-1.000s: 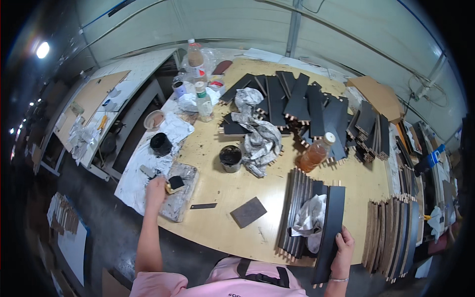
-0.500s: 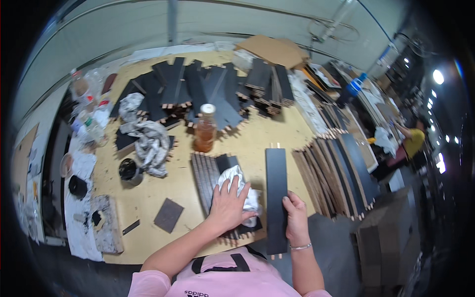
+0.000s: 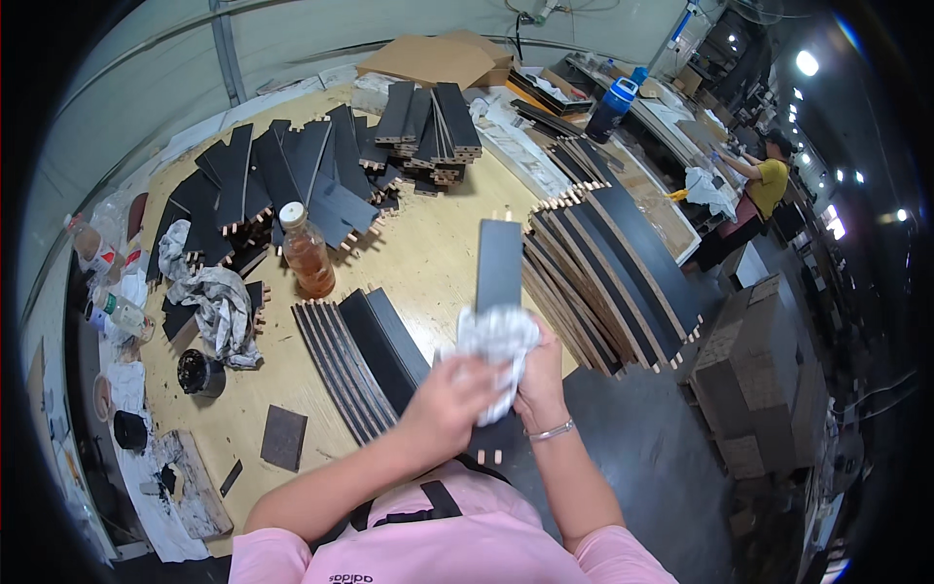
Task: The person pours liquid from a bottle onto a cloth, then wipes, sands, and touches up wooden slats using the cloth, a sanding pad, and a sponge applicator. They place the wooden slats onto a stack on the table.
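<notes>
In front of me a black dowelled board point(image 3: 499, 258) stands lengthwise, pale wooden pegs showing at its far and near ends. My right hand point(image 3: 541, 375) grips its right edge, partly behind a cloth. A crumpled white-grey cloth point(image 3: 496, 346) lies across the board's middle. My left hand point(image 3: 455, 397), slightly blurred, presses that cloth onto the board. Left of my hands, a row of boards on edge point(image 3: 345, 365) and dark boards point(image 3: 384, 341) sit together on the table. To the right leans a stack of black boards with pegs point(image 3: 608, 277).
On the wooden table point(image 3: 409, 248) stand a bottle of amber liquid point(image 3: 308, 255), a black-stained pot point(image 3: 199, 373) and a crumpled rag point(image 3: 222, 307). Many black boards point(image 3: 282, 180) are heaped at the back. Cardboard boxes point(image 3: 759, 375) stand on the right; a co-worker in yellow point(image 3: 769, 185) is beyond.
My left hand has lifted the cloth off the boards on the table and brought it onto the held board. The view has turned rightward.
</notes>
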Demonstrator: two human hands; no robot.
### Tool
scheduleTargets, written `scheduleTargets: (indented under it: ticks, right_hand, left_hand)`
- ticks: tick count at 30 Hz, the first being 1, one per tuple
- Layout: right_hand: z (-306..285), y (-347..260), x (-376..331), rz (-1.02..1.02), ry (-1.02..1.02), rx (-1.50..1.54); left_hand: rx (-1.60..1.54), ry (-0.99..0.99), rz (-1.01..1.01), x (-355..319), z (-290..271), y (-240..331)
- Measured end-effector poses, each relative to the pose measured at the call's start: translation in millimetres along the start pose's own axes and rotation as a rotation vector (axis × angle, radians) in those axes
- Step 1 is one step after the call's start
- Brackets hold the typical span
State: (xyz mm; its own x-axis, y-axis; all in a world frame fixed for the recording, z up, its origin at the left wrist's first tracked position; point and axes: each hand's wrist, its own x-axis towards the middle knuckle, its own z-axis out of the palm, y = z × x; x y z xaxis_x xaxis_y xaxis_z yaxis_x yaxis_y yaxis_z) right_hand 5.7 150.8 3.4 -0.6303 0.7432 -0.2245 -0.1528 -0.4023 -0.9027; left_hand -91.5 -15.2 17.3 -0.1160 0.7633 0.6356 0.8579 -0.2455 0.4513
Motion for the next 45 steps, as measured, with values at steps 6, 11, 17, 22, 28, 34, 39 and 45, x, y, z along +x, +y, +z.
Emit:
scheduleTargets:
  ticks: [6, 11, 17, 22, 28, 34, 39, 45]
  right_hand:
    - [23.6, -6.3, 26.4, -0.201, 0.055, -0.089]
    - [45.1, 20.1, 36.7, -0.159, 0.053, -0.061]
    - [65.5, -13.8, 26.9, -0.288, 0.079, -0.089]
    - [59.0, 8.2, 18.4, -0.103, 0.009, -0.193]
    - [58.5, 25.0, -36.2, 0.063, -0.270, -0.175]
    - [54.3, 6.9, -61.5, -0.231, -0.276, -0.575]
    - [49.4, 13.8, -42.5, -0.222, -0.136, -0.389]
    - [61.4, 16.9, -50.3, -0.023, -0.259, -0.368]
  left_hand:
    - [-0.113, -0.191, -0.260, -131.9, -49.3, -27.6]
    - [-0.045, 0.058, -0.117, -23.0, -76.1, 10.0]
    - [-0.078, -0.102, -0.360, -138.1, -67.7, -61.7]
    - [-0.030, 0.128, -0.274, -38.3, -97.4, -2.5]
    - [0.043, 0.224, -0.171, 12.6, -92.7, -93.0]
    - [0.025, 0.583, -0.553, 6.2, -143.2, -182.3]
    - [0.035, 0.193, -0.045, -4.1, -85.8, -44.8]
    - [0.068, 0.397, -0.304, 27.4, -108.3, -153.6]
